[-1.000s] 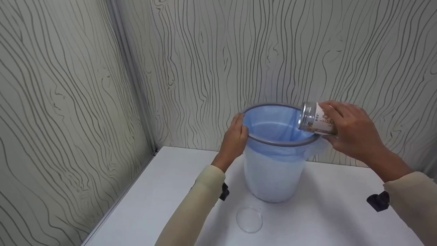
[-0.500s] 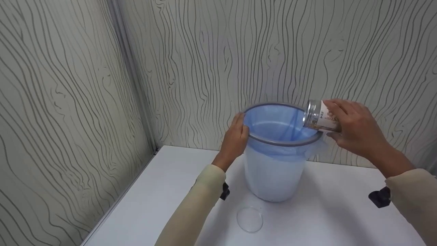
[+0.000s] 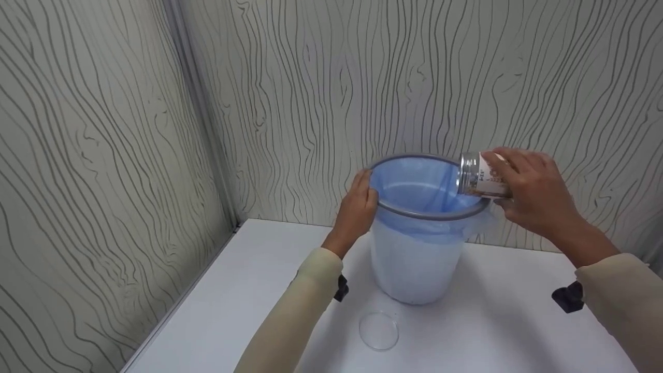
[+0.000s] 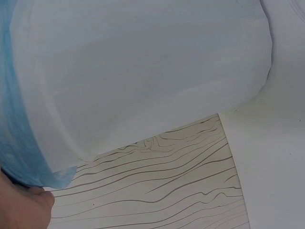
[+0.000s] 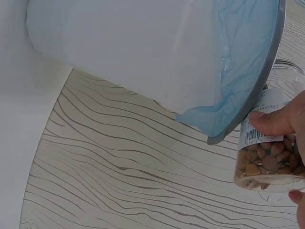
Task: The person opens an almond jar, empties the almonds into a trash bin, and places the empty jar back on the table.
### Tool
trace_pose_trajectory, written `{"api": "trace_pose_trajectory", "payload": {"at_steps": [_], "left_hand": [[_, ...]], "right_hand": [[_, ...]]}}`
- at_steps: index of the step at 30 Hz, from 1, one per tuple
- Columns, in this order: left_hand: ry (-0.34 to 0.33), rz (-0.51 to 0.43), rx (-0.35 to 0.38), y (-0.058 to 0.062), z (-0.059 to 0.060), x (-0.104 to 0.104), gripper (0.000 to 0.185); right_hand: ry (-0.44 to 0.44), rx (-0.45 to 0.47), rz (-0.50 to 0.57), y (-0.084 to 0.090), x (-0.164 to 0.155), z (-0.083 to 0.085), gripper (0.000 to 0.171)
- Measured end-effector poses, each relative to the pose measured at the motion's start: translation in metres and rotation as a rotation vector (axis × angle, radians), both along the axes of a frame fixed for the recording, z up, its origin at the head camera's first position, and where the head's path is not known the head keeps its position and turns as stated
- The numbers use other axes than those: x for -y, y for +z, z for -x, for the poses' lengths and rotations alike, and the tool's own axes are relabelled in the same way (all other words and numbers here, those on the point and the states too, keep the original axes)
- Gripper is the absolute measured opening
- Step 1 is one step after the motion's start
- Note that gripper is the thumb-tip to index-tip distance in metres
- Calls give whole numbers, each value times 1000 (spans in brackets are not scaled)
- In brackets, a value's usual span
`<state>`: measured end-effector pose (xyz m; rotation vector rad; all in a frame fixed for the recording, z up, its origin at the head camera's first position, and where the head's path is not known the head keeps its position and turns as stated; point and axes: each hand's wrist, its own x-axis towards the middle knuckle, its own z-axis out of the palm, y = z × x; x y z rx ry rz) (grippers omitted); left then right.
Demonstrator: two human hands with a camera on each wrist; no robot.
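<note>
My right hand (image 3: 536, 189) grips a clear jar of almonds (image 5: 271, 143) with a white label. The jar (image 3: 470, 175) is tipped nearly on its side, its mouth pointing left over the right edge of the trash bin (image 3: 414, 267). In the right wrist view, almonds lie toward the jar's base. A blue bag (image 3: 409, 176) lines the white bin, held under a grey rim (image 3: 432, 215). On the opposite side, my left hand (image 3: 358, 204) grips that rim, its fingers over the edge. Only part of the left hand (image 4: 24, 205) shows in the left wrist view.
A clear round lid (image 3: 379, 330) lies on the white table (image 3: 248, 290) in front of the bin. Behind the bin stands a wall (image 3: 311, 103) with a wood-grain line pattern, and a similar panel (image 3: 93, 155) rises at the left.
The right hand and jar shifted slightly right and up, then a little back left. The left hand, the bin and the lid stay in place.
</note>
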<state>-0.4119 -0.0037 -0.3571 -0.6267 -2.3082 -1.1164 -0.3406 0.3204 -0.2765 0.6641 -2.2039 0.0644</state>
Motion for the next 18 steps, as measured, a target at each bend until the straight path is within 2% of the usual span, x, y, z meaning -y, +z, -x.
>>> {"api": "trace_pose_trajectory", "payload": {"at_steps": [7, 18], "left_hand": [[8, 5, 11, 0, 0, 0, 54], [19, 1, 4, 0, 1, -1, 53]], "right_hand": [[4, -40, -48, 0, 3, 2, 100], [6, -45, -49, -1, 0, 5, 101]]}}
